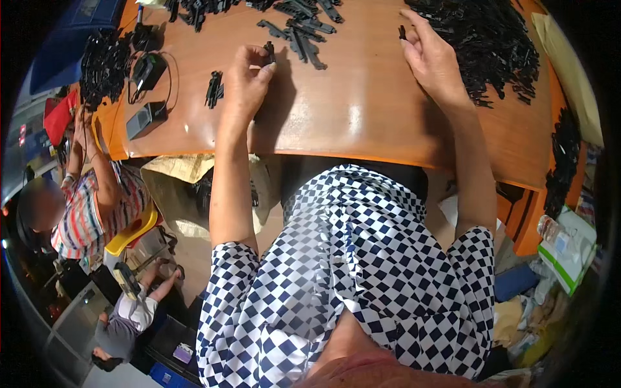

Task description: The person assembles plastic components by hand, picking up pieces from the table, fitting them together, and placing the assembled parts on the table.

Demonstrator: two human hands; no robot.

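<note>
My left hand [251,76] is closed over the table, pinching a small black plastic part [270,53] upright between thumb and fingers. Farther right, my right hand [432,61] holds another small black plastic part [402,32] between thumb and curled fingers, the index finger stretched forward. That hand is beside a big heap of thin black plastic parts [482,45]. Ahead of my left hand lie loose dark grey strip-shaped parts [304,39]. A little bunch of black parts [214,89] rests on the table to the left of my left forearm.
The brown table [349,123] spans the front. At its left are a black box-shaped device [147,120], a corded black adapter [149,71] and another heap of black parts [103,68]. A person in a striped top [97,207] works at left. A sack [178,194] sits below the table.
</note>
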